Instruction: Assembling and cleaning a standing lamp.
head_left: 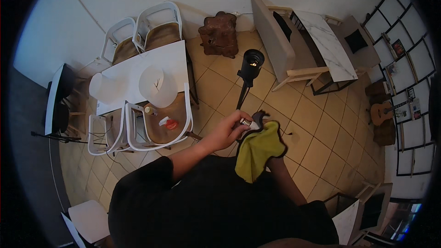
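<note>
My left hand [228, 131] is raised in front of my chest, its fingers closed around a small white tube-like object [248, 123] with a dark patterned end. My right hand is hidden under a yellow-green cloth [258, 149] with a black edge, which drapes over it and hangs down; only the right forearm [285, 180] shows below the cloth. The cloth touches the small object where the two hands meet. I am wearing a black top.
A white table [151, 66] holds two white hats, with several white chairs around it; one chair seat [167, 119] carries a spray bottle and a small bottle. A black lamp on a stand [250, 64] rises ahead. A grey bench, a marble table and a guitar [383, 110] stand to the right.
</note>
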Tool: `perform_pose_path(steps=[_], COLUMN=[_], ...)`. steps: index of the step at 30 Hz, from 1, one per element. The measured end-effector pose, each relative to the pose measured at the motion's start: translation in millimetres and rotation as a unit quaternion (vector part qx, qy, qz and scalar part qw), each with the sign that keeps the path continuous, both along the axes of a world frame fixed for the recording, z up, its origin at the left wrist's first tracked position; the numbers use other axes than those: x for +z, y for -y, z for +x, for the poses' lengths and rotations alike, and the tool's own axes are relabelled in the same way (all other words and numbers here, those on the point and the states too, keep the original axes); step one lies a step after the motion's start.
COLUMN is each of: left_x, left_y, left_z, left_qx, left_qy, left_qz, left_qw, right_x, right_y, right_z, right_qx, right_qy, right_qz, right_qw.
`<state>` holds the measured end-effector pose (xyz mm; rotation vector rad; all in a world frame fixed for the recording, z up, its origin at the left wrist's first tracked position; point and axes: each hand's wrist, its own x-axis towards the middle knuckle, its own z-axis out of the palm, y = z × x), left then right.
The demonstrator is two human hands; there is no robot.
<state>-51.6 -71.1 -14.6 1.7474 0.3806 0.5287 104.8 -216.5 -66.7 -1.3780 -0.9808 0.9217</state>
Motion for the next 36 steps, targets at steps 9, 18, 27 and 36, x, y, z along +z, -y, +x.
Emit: perform_pose_path(steps=[9,18,27,36], left_x=[3,-10,-3,1], left_y=[-19,-12,-14,-7], left_z=[-2,0,-2,-3], left_qx=[-0.058,0.014,0.000,0.037], left_qy=[-0.002,-0.015,-0.028,0.039], left_qz=[0.048,-0.035,0.006,0.061], left_qw=[0.997,0.999,1.000,0.997], right_x=[13,24,27,48], right_y=[-3,-1,0,-6], right_z=[-11,-10,-1,1], right_qx=[-0.065,-0.057,-0.085,-0.040], right_qy=[-0.314,0.252,0.261,-0.187], right_qz=[0.004,0.093,0.118,0.016], right_qw=[0.947,0.962,0.954,0.981])
